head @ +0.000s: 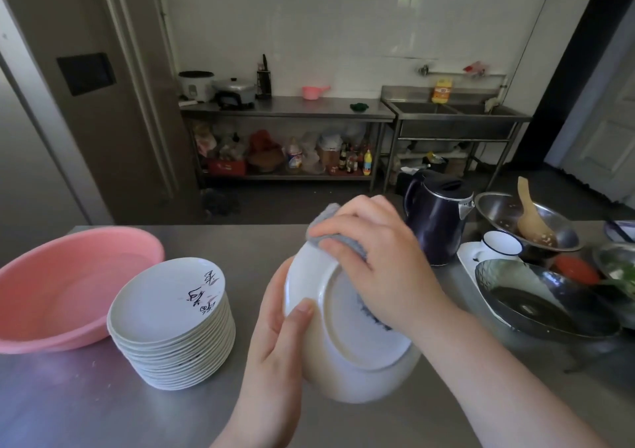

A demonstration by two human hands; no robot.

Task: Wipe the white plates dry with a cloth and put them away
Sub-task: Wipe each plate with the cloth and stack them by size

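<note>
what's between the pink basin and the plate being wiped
In the head view, a stack of white plates stands on the steel counter between the pink basin and the held plate, right beside the basin.

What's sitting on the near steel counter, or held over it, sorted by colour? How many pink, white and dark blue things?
Pink: 1, the basin.
White: 3, the stack of plates counted as one, the plate that the left hand holds and the right hand wipes, and the mug.
Dark blue: 1, the kettle.
Total: 5.
</note>
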